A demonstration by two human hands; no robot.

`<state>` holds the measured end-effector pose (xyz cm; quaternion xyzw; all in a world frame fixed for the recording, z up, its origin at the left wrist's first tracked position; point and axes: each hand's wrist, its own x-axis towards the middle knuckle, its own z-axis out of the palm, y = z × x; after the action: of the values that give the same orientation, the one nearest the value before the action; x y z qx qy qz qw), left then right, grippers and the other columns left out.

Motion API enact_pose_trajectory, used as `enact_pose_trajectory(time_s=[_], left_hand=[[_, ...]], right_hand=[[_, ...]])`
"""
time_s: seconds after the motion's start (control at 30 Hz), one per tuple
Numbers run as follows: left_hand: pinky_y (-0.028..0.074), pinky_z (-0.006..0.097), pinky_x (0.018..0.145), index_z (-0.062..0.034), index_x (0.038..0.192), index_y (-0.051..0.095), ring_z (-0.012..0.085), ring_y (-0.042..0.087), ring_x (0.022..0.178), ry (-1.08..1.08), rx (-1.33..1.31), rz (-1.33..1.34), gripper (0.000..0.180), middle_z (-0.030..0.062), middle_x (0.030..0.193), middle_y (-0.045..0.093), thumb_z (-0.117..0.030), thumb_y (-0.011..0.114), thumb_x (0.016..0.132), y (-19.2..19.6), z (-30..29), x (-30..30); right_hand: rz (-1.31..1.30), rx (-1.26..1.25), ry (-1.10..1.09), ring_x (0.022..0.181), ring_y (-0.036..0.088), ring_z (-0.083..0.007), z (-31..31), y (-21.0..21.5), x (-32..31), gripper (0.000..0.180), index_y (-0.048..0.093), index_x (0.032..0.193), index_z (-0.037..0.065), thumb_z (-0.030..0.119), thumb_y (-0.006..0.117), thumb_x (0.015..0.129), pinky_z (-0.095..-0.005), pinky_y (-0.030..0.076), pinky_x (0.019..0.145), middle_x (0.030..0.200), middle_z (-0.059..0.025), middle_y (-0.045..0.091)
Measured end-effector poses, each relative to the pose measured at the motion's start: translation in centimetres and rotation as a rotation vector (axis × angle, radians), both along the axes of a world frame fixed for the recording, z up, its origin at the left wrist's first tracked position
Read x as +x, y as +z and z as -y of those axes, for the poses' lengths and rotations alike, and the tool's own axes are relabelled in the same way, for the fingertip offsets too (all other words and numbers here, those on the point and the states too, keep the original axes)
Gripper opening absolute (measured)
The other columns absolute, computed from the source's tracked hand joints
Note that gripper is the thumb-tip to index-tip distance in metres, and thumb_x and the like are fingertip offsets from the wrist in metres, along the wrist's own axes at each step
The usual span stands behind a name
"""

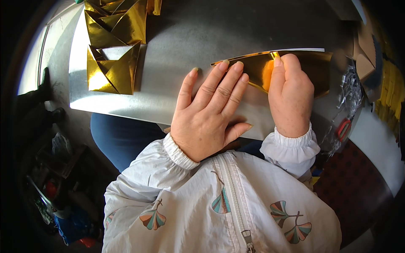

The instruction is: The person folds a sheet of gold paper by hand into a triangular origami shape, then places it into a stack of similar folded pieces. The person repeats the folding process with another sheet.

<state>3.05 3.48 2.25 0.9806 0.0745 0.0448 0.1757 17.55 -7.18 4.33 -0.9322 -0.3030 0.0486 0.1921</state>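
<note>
Left hand [209, 114] and right hand [292, 95] are on gold foil [316, 69], at two o'clock on a metal table [181, 38]; folded pieces [120, 69] lie at ten, a red handle [344, 129] at three, dim clutter [67, 202] at eight; the left is flat, open, fingertips on the foil's left end; the right is curled closed, thumb tip at its far edge; whether it pinches, I cannot tell.

The left hand [209, 114] lies palm down, thumb spread right; fingers point far. The right hand [292, 95] curls; its thumb points far.
</note>
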Motion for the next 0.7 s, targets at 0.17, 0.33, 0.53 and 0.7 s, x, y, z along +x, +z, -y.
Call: enact_pose_trajectory(time_s=[0.17, 0.33, 0.53, 0.7], left_hand=[[0.014, 0.048, 0.119, -0.0093, 0.144, 0.047, 0.0240, 0.036, 0.143, 0.011, -0.031, -0.013, 0.078, 0.0068, 0.152, 0.042, -0.067, 0.039, 0.092, 0.00, 0.12, 0.12], [0.014, 0.048, 0.119, -0.0086, 0.143, 0.048, 0.0254, 0.036, 0.143, 0.004, -0.003, -0.030, 0.080, 0.0079, 0.152, 0.043, -0.070, 0.036, 0.093, 0.01, 0.11, 0.12], [0.011, 0.048, 0.120, -0.0101, 0.146, 0.046, 0.0254, 0.032, 0.145, 0.001, 0.023, -0.065, 0.083, 0.0080, 0.153, 0.041, -0.072, 0.036, 0.092, 0.04, 0.31, 0.30], [0.011, 0.049, 0.120, -0.0090, 0.145, 0.046, 0.0270, 0.031, 0.146, -0.001, 0.032, -0.083, 0.083, 0.0092, 0.154, 0.039, -0.071, 0.035, 0.092, 0.23, 0.35, 0.39]], right_hand=[[0.013, -0.021, 0.010, 0.064, 0.061, -0.0405, -0.07, -0.04, 0.10, 0.015, 0.054, 0.089, 0.003, 0.015, 0.052, 0.097, -0.0476, 0.048, 0.056, 0.068, -0.0196, 0.062], [0.010, -0.053, -0.002, 0.065, 0.061, -0.0407, -0.12, -0.11, 0.07, 0.013, 0.054, 0.091, 0.003, 0.015, 0.053, 0.097, -0.0477, 0.048, 0.056, 0.069, -0.0196, 0.061], [0.048, -0.050, 0.005, 0.065, 0.064, -0.0374, -0.14, -0.22, 0.04, 0.012, 0.054, 0.092, 0.002, 0.014, 0.054, 0.096, -0.0445, 0.052, 0.057, 0.069, -0.0181, 0.063], [0.026, -0.059, -0.011, 0.067, 0.065, -0.0364, -0.17, -0.09, 0.05, 0.012, 0.056, 0.093, 0.003, 0.014, 0.055, 0.096, -0.0443, 0.052, 0.058, 0.071, -0.0177, 0.064]])
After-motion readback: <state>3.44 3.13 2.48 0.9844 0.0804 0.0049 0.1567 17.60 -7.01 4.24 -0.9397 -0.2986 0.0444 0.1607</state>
